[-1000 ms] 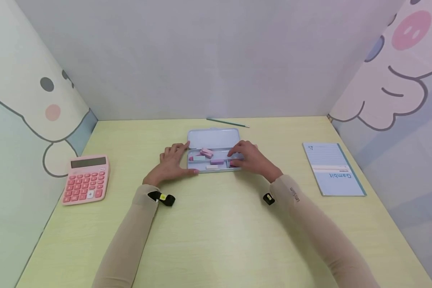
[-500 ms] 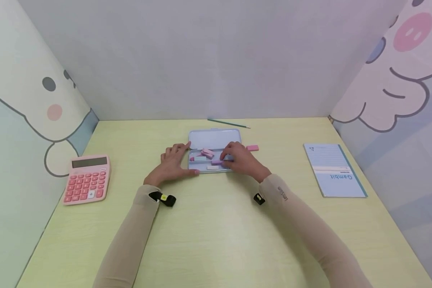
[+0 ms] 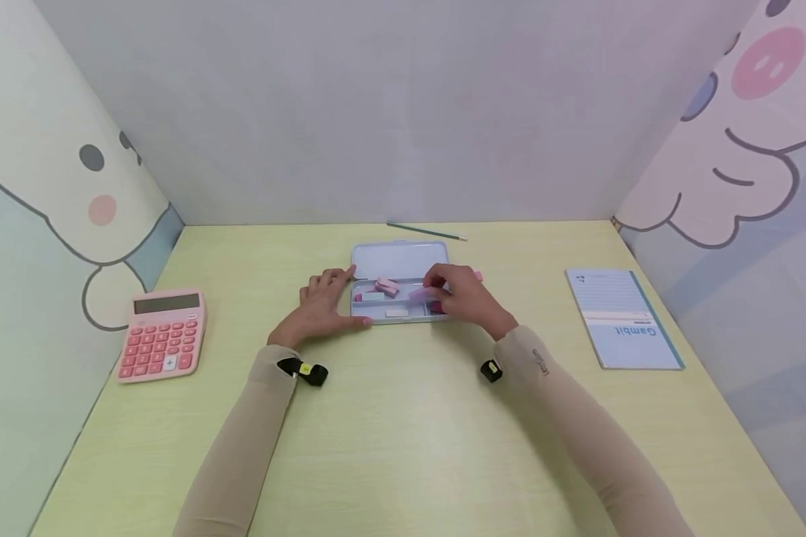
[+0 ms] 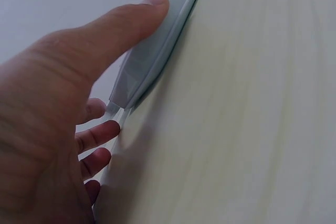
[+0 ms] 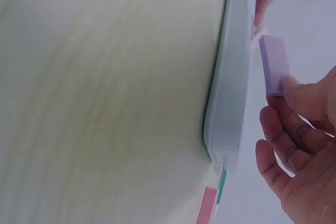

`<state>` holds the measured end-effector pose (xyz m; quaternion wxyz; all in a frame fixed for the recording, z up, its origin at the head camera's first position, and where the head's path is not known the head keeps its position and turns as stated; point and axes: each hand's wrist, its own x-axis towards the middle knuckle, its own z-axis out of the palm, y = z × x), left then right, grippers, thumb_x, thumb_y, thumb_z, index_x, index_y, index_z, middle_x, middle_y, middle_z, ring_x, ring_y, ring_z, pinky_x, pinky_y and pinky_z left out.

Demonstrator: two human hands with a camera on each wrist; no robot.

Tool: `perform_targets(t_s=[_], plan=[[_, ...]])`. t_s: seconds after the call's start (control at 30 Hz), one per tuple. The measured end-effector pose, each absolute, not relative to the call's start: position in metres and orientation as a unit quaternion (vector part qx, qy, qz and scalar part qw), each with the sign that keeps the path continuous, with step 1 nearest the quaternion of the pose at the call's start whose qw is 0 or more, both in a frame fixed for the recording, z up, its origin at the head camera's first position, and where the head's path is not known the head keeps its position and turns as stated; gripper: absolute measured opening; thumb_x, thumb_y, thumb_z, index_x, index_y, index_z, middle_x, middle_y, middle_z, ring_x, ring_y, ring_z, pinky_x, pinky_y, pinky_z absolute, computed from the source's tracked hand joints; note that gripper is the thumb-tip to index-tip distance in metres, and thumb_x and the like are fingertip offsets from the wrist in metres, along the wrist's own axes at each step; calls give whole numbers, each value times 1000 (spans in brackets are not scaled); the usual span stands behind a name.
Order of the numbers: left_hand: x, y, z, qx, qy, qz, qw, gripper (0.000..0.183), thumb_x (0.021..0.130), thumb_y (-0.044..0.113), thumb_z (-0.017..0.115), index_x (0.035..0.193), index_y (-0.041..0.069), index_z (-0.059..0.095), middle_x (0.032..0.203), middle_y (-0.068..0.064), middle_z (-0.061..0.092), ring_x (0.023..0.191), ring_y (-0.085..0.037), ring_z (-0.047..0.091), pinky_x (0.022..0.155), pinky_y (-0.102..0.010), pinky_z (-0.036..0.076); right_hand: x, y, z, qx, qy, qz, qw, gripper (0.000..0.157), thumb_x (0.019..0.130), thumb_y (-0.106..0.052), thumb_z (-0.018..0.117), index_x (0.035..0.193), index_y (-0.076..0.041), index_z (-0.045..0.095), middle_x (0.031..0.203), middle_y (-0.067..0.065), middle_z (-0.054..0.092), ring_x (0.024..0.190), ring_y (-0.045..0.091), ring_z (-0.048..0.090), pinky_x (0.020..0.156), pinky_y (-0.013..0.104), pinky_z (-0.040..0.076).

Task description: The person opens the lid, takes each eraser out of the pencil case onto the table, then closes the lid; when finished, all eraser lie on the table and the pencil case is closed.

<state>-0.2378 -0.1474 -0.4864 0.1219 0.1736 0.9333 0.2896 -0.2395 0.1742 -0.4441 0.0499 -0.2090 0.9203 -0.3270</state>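
Observation:
A pale blue pencil case [image 3: 400,261] lies with its lid folded back, near the middle of the table. My left hand [image 3: 318,302] spreads along its left end. The thumb [image 4: 142,19] rests on the front edge, and the other fingers reach toward the rear corner. Between thumb and fingertips, my right hand [image 3: 472,300] pinches a purple eraser [image 5: 274,66] above the case's right half. Inside the case are pink blocks [image 3: 387,286], a pale blue block with a pink end [image 3: 372,296], a white block [image 3: 396,313] and a dark pink piece [image 3: 436,306] partly under the right hand.
A pink eraser [image 3: 479,276] lies right of the case, partly hidden by the right hand. Behind the case is a green pencil [image 3: 426,230]. A pink calculator [image 3: 164,335] sits at the left, a notebook [image 3: 621,321] at the right. Walls [image 3: 403,112] bound the table.
The right hand has moved left to the purple eraser, pinched it and lifted it out of the front compartment, shifting back slightly right. The left hand has stayed on the case.

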Motion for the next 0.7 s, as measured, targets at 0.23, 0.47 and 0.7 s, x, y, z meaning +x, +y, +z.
perform_targets(t_s=[0.23, 0.47, 0.7], plan=[[-239, -148, -491, 171, 935, 287, 122, 120, 83, 68, 82, 174, 29, 15, 172, -11, 27, 151, -39, 25, 126, -65, 19, -245, 205, -442, -158, 918, -362, -16, 18, 103, -2, 63, 114, -2, 78, 114, 16, 78, 96, 31, 67, 86, 43, 58], [-238, -149, -490, 172, 934, 287, 124, 121, 83, 67, 82, 175, 28, 14, 172, -13, 26, 152, -40, 23, 126, -66, 19, -255, 239, -441, -86, 932, -352, -19, 25, 104, -4, 57, 116, -2, 78, 112, 20, 77, 96, 32, 64, 79, 35, 48], [-239, -149, -489, 175, 933, 292, 120, 120, 83, 66, 82, 175, 27, 15, 172, -14, 26, 152, -41, 24, 124, -66, 19, -262, 270, -440, -27, 938, -346, 13, 29, 106, -10, 53, 120, -2, 77, 114, 20, 73, 98, 32, 58, 82, 37, 46]])
